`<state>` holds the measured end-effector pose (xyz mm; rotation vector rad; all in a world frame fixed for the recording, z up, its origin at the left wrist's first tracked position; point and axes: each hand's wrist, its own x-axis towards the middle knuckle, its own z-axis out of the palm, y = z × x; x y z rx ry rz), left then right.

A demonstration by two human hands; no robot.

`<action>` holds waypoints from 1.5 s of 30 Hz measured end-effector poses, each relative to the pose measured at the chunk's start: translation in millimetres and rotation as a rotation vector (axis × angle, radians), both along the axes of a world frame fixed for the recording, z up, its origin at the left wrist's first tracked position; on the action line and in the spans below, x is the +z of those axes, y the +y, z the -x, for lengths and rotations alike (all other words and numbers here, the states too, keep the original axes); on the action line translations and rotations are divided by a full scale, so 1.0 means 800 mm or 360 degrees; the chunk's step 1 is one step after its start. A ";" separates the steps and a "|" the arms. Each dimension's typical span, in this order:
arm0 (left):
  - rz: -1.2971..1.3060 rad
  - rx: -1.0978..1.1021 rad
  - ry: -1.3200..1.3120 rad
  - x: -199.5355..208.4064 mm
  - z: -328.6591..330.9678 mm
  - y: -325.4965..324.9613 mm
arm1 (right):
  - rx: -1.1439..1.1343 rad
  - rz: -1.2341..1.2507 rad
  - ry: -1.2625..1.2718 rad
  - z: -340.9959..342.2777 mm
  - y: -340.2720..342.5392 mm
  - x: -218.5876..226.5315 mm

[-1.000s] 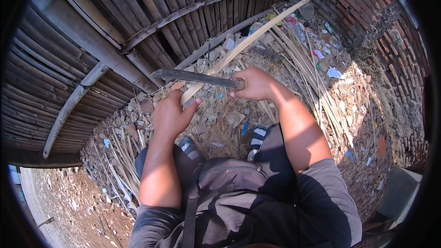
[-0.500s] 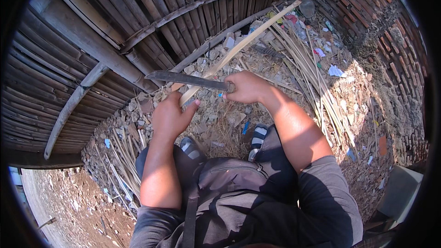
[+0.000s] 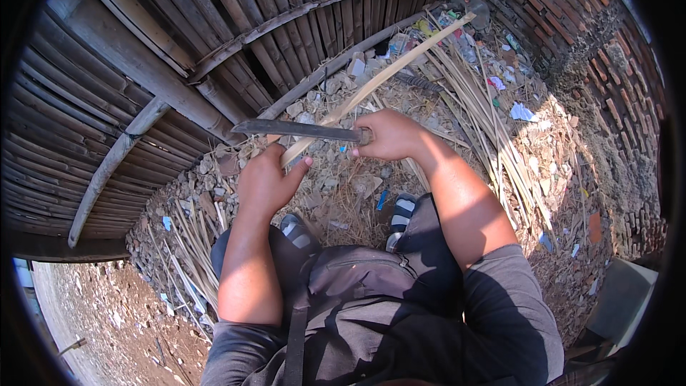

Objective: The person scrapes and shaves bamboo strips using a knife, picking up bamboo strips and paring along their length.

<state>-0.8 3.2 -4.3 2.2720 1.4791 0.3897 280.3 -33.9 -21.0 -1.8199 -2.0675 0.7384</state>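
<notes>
My left hand (image 3: 266, 180) is closed around the near end of a long, pale bamboo strip (image 3: 384, 76), its thumb pointing right. The strip slants away to the far right, its far end above the rubble. In my right hand (image 3: 389, 134) is the handle of a machete (image 3: 304, 129), mostly hidden by the fingers. Its dark, broad blade points left and crosses the strip just beyond my left hand. Whether the edge bites into the strip I cannot tell.
A pile of split bamboo strips (image 3: 493, 129) lies to the right, and more strips (image 3: 193, 246) lie at left. A bamboo wall (image 3: 286, 7) stands ahead, a brick wall (image 3: 622, 100) at right. Rubble and litter cover the ground around my sandalled feet (image 3: 402, 214).
The machete blade has tilted, its tip dropping nearer and shifting slightly right with my right hand. The strip's far end has swung a little nearer and right. My left hand keeps its grip.
</notes>
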 end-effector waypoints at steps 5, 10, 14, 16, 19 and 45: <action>0.0056 0.0017 0.0032 0.006 0.000 -0.001 | 0.0011 0.0043 -0.0019 0.002 0.000 0.008; 0.0084 0.0020 0.0057 0.005 -0.001 -0.001 | -0.0001 0.0038 -0.0006 0.000 0.000 0.001; 0.0059 -0.0022 0.0106 -0.002 0.002 0.001 | 0.0038 0.0061 -0.0051 -0.002 0.001 -0.005; 0.0057 -0.0026 0.0116 -0.003 0.003 0.002 | 0.0045 0.0059 -0.0049 -0.002 0.002 -0.007; 0.0063 -0.0030 0.0130 -0.003 0.004 0.003 | 0.0040 0.0080 -0.0059 0.000 0.002 -0.008; 0.0174 -0.0090 0.0213 -0.005 0.004 0.004 | 0.0098 0.0183 -0.0073 0.000 0.005 -0.016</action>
